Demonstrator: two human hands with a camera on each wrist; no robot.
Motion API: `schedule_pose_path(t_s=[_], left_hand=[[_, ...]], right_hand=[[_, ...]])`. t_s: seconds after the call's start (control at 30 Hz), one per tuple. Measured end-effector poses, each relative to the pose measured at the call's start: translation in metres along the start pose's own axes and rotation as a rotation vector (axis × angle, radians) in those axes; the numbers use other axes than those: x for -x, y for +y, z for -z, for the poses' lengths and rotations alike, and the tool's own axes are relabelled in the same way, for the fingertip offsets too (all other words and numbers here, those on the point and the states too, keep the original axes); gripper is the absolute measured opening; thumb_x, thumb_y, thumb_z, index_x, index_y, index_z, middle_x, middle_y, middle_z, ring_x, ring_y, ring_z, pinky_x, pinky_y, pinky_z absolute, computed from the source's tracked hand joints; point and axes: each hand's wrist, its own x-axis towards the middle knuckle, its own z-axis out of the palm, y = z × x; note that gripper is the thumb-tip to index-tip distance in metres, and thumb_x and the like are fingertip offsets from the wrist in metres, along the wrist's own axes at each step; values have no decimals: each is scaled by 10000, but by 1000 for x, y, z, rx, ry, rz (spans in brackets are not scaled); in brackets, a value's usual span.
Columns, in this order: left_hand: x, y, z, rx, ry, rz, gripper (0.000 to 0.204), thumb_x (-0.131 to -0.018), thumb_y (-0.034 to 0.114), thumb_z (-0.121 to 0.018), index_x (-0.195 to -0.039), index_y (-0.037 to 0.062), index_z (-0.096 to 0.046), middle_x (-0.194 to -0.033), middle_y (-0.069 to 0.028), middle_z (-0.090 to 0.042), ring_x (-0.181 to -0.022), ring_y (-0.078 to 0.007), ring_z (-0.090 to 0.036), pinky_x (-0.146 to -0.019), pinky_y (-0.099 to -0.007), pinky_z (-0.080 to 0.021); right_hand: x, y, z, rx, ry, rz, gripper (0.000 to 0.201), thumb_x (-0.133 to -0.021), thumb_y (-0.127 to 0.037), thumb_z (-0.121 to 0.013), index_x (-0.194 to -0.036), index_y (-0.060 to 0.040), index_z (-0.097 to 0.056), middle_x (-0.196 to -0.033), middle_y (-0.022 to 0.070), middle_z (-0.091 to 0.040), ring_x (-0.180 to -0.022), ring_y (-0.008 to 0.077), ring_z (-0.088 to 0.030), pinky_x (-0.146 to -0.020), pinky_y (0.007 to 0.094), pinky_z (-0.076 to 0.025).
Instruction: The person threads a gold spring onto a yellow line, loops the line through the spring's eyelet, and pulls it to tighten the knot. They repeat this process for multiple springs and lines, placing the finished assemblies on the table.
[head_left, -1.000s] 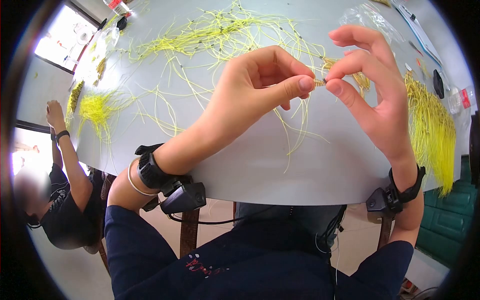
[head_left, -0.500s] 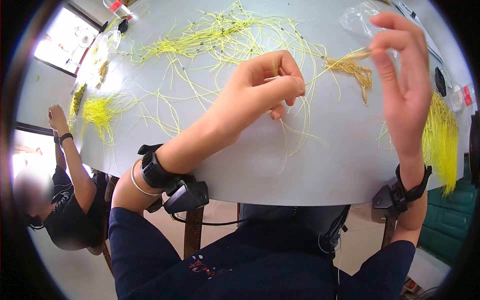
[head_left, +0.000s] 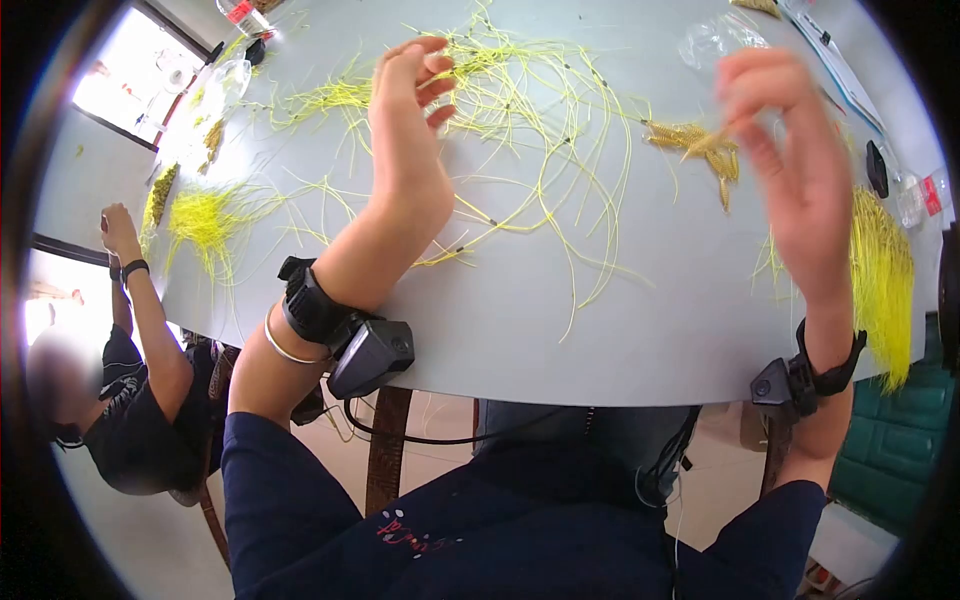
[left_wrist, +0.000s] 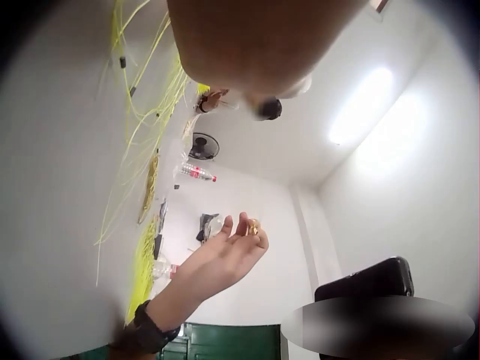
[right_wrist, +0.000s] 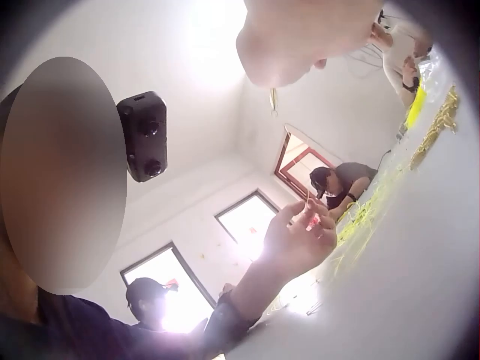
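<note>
My right hand [head_left: 795, 180], blurred in the head view, pinches a small gold coil spring [head_left: 703, 147] between thumb and fingers. That spring [left_wrist: 253, 228] glints at the fingertips in the left wrist view and hangs below the hand in the right wrist view. Behind it on the table lies a pile of gold springs [head_left: 725, 180]. My left hand [head_left: 405, 110] is raised over the tangle of yellow cords [head_left: 520, 70], its fingers loosely bent and apart, with nothing seen between them. Small black beads dot the cords, and one beaded cord [head_left: 540, 185] runs to beside the left wrist.
A dense bundle of yellow cords [head_left: 880, 290] hangs over the right table edge. At the left lies a yellow heap [head_left: 205, 220], near another person [head_left: 140, 400]. A plastic bag [head_left: 715, 40], a clipboard [head_left: 835, 60] and a bottle [head_left: 920, 198] are on the table.
The hands, together at a gold spring a second ago, drew apart with a yellow cord stretched between them. My left hand has since moved up and left, over the cords.
</note>
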Motion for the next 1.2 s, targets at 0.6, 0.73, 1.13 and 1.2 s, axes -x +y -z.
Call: schedule_pose_path(t_s=[0.6,0.73,1.13,1.2], left_hand=[[30,8,-14,-460,-889,-173,200,-820,208,-620,-878,17,-635,-890,-50,-639,-813,-88,-568,-744,-240,-416],[31,10,-14,-490,-843,-173,203,-815,216,-622,-866,20,-630,-891,-45,-635,-817,-88,-570,-732,-233,-417],[33,8,-14,-418,-818,-70,214,-842,204,-588,-923,9,-615,-914,-47,-628,-831,-84,-560,-715,-223,-423],[30,3,-13,-353,-767,-93,232,-860,218,-564,-966,15,-604,-925,-44,-627,-844,-79,-553,-724,-219,-416]], right_hand=[[7,-1,-37,-113,-10,-238,63,-785,-77,-590,-827,-36,-565,-895,78,-544,-917,226,-495,-772,294,-397],[15,35,-37,-108,-8,-471,196,-856,-198,-522,-954,-44,-593,-1018,68,-571,-998,212,-486,-853,316,-377],[19,50,-48,-18,-151,-378,283,-860,-200,-532,-1095,-48,-571,-1177,91,-531,-1158,236,-426,-985,320,-309],[11,41,-44,-71,-74,-379,279,-865,-182,-530,-1099,-35,-567,-1173,97,-531,-1137,224,-448,-975,307,-321]])
